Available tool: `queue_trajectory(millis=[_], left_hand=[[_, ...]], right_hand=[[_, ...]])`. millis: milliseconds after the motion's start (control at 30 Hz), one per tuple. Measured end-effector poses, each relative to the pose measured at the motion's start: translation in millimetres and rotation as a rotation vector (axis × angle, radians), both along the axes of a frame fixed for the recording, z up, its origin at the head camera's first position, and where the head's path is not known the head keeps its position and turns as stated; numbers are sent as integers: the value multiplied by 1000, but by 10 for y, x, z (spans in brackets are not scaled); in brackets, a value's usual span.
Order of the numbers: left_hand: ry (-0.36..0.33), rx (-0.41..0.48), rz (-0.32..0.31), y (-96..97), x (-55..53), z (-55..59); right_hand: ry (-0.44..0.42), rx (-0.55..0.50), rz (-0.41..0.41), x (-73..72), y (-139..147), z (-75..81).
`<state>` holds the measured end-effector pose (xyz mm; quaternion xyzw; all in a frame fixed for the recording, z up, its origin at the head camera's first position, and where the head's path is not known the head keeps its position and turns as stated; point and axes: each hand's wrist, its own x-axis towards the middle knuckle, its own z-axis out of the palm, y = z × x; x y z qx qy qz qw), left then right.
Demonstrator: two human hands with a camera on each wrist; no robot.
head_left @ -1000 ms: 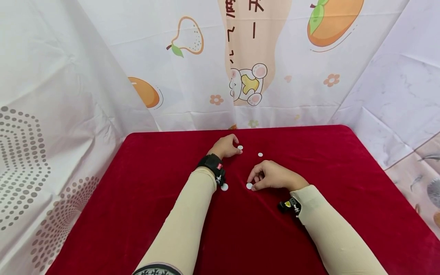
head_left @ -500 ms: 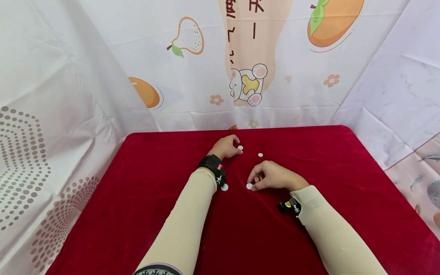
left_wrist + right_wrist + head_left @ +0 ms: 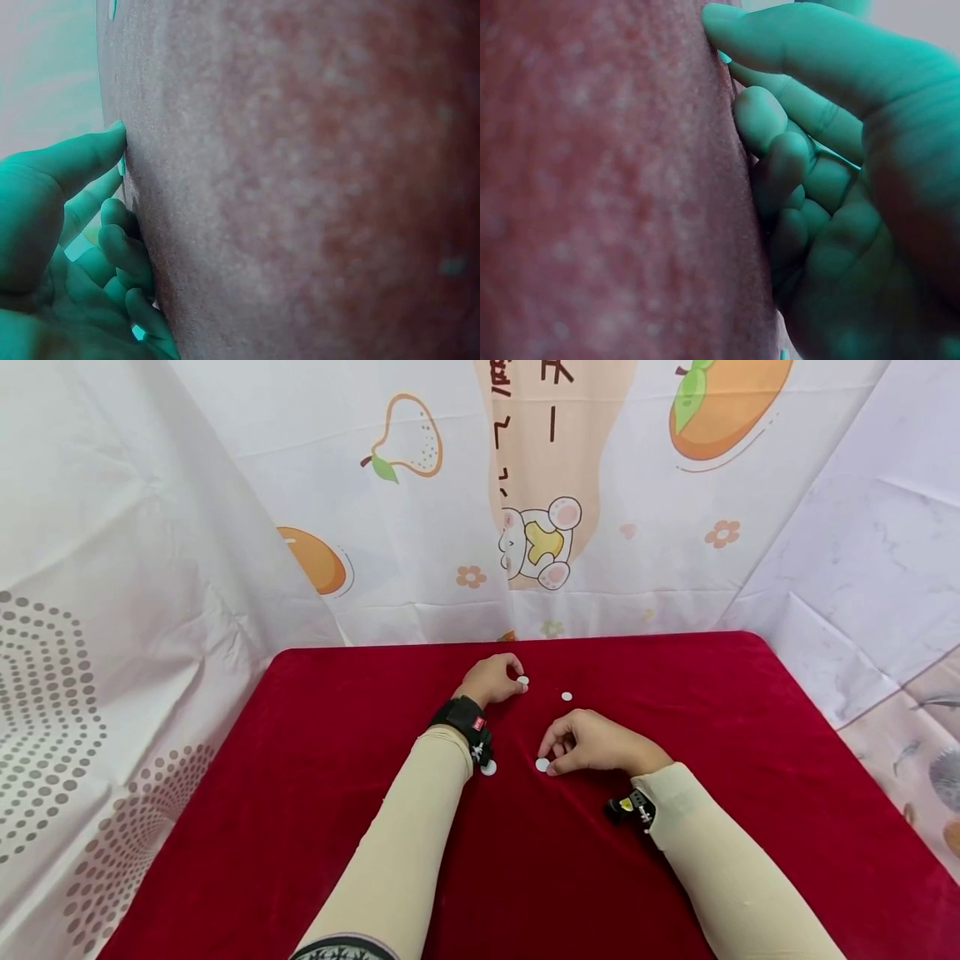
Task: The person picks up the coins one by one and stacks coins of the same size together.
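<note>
Small flat white discs lie on a red velvet cloth. My left hand (image 3: pixel 491 680), reaching toward the back of the table, pinches one white disc (image 3: pixel 522 680) between thumb and index finger. Nearer to me, my right hand (image 3: pixel 600 745) pinches another white disc (image 3: pixel 542 765) the same way, its other fingers curled under. In the left wrist view the thumb (image 3: pixel 82 156) is down at the cloth, with a sliver of the disc (image 3: pixel 122 166) beside it. The right wrist view shows the thumb (image 3: pixel 802 37) and a bit of disc (image 3: pixel 724 57) behind its tip.
One more white disc (image 3: pixel 567 697) lies between and beyond the hands. Another disc (image 3: pixel 489 767) is beside the left wrist's camera mount (image 3: pixel 480 750), partly covered by it. The red cloth (image 3: pixel 337 777) covers the table, and a printed white curtain (image 3: pixel 420 552) hangs behind it.
</note>
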<state>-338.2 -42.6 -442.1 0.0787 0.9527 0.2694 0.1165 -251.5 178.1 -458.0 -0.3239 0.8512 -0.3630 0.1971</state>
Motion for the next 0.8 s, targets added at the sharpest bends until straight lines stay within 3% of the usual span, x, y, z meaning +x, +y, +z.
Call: queue_trajectory(millis=[533, 800], left_hand=[[0, -1, -4, -16, -29, -33], [-34, 50, 23, -42, -31, -12]], right_hand=[[-7, 4, -2, 5, -11, 4], [-12, 3, 0, 3, -11, 13]])
